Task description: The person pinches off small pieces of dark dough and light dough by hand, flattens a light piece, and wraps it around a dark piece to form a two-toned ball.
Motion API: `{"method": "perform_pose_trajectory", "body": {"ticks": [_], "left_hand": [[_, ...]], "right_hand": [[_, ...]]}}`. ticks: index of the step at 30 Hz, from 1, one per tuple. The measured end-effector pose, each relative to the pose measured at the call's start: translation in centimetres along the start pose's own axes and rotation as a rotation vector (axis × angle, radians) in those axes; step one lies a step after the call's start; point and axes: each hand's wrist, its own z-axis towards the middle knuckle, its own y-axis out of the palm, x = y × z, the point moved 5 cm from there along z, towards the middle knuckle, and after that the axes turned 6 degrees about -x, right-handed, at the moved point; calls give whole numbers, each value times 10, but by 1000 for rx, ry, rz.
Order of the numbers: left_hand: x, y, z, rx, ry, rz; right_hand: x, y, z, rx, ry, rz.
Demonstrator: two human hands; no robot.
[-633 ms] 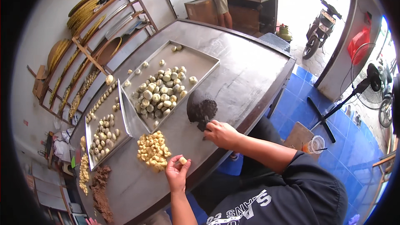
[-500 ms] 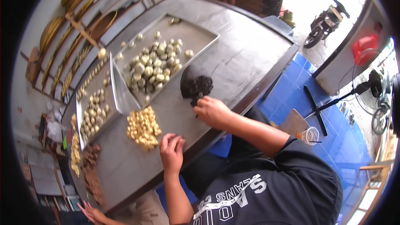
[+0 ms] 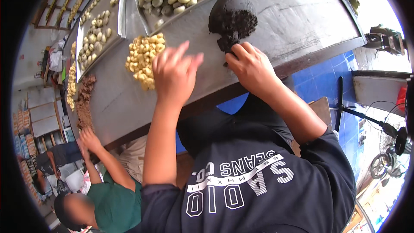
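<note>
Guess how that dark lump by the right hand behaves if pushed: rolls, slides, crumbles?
The dark lump looks crumbly and rough, so it would likely shed bits rather than roll. The right hand pinches at its ragged edge, suggesting it is soft. It sits broad and flat, so tipping seems unlikely.

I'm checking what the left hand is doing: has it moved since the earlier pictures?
Yes. The left hand has moved up the table, away from the near edge, and is now beside the pile of yellow dough balls.
</note>
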Motion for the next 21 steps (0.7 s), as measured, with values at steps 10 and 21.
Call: {"method": "perform_pose_trajectory", "body": {"ticks": [10, 21], "left_hand": [[-15, 46, 26, 435, 121, -155], [-43, 19, -48, 153, -239, -20]], "right_hand": [[12, -12, -4, 57, 109, 114], [17, -10, 4, -230, 146, 95]]}}
